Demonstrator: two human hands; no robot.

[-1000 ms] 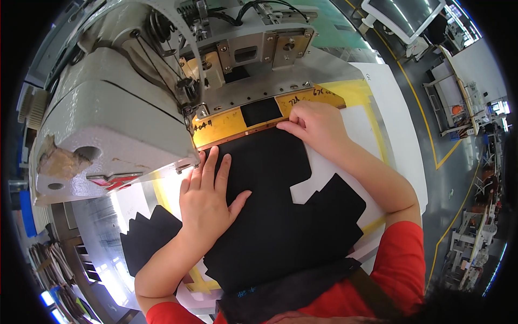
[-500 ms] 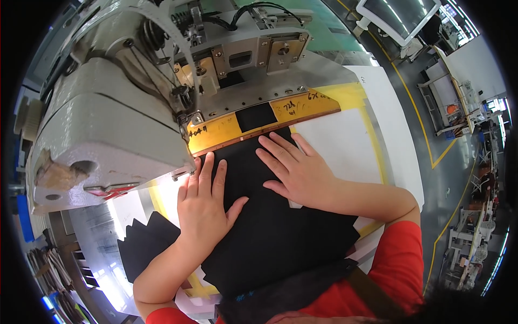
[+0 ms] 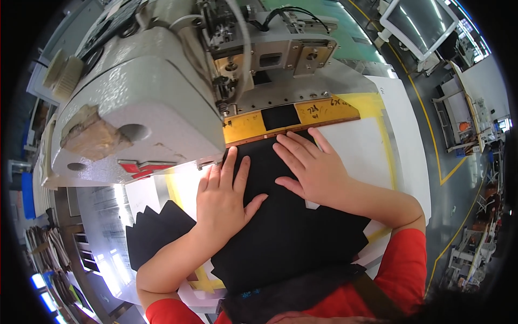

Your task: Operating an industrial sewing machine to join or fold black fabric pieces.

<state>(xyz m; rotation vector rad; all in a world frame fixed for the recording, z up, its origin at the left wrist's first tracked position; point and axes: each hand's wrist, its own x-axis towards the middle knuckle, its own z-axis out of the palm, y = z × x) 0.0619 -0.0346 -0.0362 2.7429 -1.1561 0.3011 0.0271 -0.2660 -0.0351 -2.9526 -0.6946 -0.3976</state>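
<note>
My left hand point(image 3: 224, 200) lies flat with its fingers spread, partly on the left side of a black fabric piece point(image 3: 286, 248), its fingertips close to the sewing machine head. My right hand point(image 3: 315, 170) is also spread flat, on the fabric's right side. Its fingertips reach the brown lower edge of a yellow clamp plate point(image 3: 318, 112). The fabric's far edge meets that plate, and a black patch shows through a window in it. Whether the fabric runs underneath is hidden. Near my body, the fabric has jagged, stepped edges.
A large grey-white sewing machine head point(image 3: 118, 113) stands close on the left. More black pieces with zigzag edges point(image 3: 159, 232) lie left of my left forearm. A white sheet with yellow tape point(image 3: 345, 151) covers the table. A monitor point(image 3: 421, 24) stands at the far right.
The whole view has shifted, so the machine and plate appear farther right. Both hands stay flat on the fabric, with no clear movement against the plate.
</note>
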